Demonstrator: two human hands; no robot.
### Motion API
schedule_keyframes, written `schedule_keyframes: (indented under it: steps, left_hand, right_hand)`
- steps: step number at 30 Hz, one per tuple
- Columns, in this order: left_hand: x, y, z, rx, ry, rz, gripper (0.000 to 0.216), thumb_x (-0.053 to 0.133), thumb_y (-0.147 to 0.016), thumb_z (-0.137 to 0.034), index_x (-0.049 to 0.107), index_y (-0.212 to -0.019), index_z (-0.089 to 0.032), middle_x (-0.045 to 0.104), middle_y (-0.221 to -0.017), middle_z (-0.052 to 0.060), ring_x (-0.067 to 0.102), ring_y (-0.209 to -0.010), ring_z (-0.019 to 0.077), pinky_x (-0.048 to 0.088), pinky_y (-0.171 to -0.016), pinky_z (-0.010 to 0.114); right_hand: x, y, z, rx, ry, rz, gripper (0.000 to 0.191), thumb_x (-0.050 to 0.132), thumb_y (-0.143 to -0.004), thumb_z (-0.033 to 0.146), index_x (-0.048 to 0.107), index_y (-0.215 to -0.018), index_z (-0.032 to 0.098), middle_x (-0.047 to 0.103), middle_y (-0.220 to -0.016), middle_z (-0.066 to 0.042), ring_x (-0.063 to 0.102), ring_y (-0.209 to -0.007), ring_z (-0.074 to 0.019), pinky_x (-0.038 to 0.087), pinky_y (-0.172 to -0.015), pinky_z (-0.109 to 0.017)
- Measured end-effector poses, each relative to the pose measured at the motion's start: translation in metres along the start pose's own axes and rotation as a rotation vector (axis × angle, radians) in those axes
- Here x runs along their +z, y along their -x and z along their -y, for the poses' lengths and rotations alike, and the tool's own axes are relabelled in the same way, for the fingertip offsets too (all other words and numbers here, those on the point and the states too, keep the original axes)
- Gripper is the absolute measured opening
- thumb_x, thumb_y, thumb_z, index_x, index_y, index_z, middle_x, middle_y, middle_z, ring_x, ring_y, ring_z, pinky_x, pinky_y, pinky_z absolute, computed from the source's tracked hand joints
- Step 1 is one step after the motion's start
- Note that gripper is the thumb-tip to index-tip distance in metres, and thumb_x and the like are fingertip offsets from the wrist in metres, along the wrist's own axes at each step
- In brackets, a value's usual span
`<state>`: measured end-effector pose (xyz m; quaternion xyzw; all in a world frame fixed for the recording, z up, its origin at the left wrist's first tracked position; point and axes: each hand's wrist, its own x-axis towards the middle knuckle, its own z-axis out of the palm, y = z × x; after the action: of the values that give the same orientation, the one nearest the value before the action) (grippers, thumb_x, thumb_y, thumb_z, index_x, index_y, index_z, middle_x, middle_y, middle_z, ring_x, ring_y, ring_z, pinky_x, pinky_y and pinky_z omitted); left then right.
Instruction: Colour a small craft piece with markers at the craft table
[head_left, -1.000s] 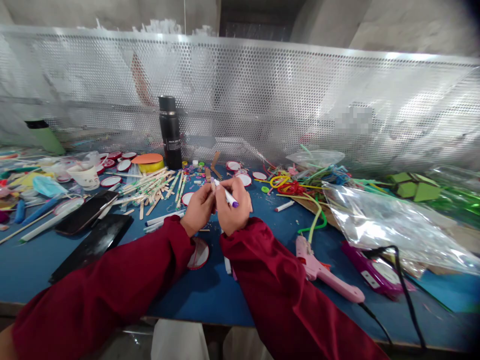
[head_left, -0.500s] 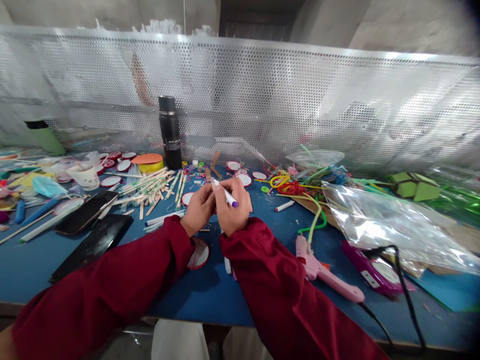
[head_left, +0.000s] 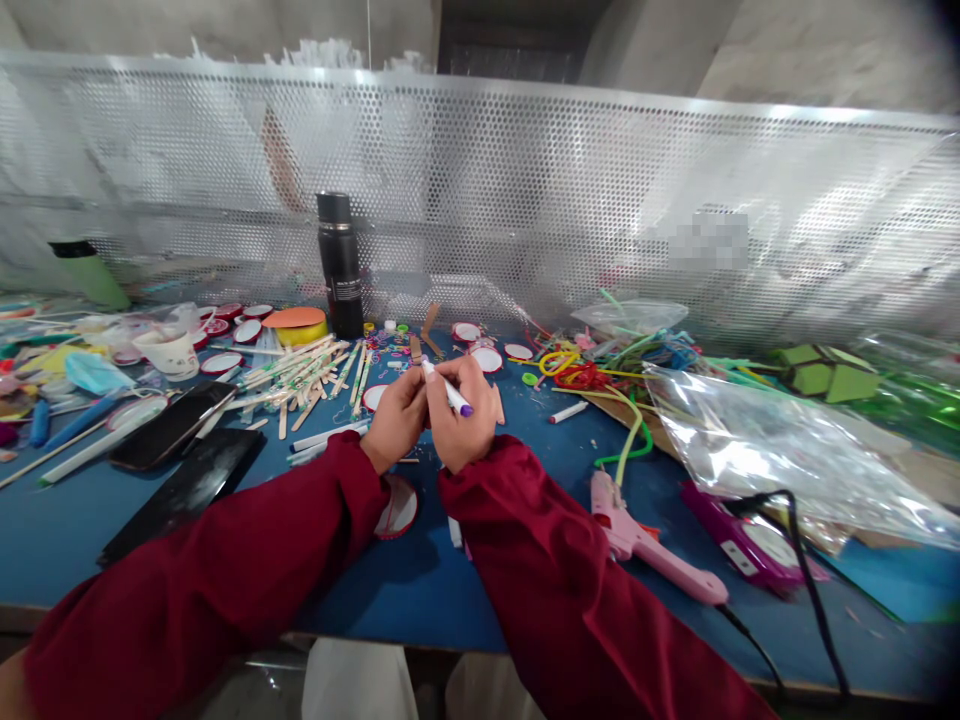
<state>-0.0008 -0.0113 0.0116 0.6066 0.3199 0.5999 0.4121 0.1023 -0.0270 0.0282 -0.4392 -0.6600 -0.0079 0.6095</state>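
My right hand [head_left: 466, 415] is closed around a white marker [head_left: 455, 397] with a purple end, held slanting above the middle of the blue table. Close against it, my left hand [head_left: 399, 417] has its fingers pinched together. Whatever lies between those fingers is hidden from view. A small tan piece [head_left: 499, 404] shows just past the right hand's edge. Under the left wrist lies a round white disc with a red rim [head_left: 397, 508]. Several white markers [head_left: 328, 438] rest left of the left hand, and another marker [head_left: 568, 412] with a red end lies to the right.
A black bottle [head_left: 341, 270] stands at the back beside a pile of wooden sticks [head_left: 304, 377]. Two dark phone-like slabs [head_left: 180, 490] lie left. On the right are a pink glue gun [head_left: 652, 550], a purple device [head_left: 750, 545] with a black cable, and clear plastic [head_left: 780, 450].
Both hands stay nearly in place. The marker and my right hand have shifted very slightly left.
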Motion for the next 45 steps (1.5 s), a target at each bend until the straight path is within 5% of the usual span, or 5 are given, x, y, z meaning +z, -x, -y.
schedule_keyframes:
  steps: [45]
  left_hand:
    - [0.0004, -0.0001, -0.0011, -0.024, -0.003, 0.003, 0.035, 0.064, -0.084, -0.052, 0.057, -0.083, -0.017, 0.05, -0.06, -0.003, 0.043, -0.051, 0.0092, 0.035, -0.047, 0.022]
  right_hand:
    - [-0.0015, -0.0018, 0.0004, 0.004, -0.019, -0.021, 0.012, 0.054, -0.092, 0.032, 0.06, -0.09, 0.022, 0.065, -0.082, -0.001, 0.061, -0.075, -0.0159, 0.047, -0.074, -0.03]
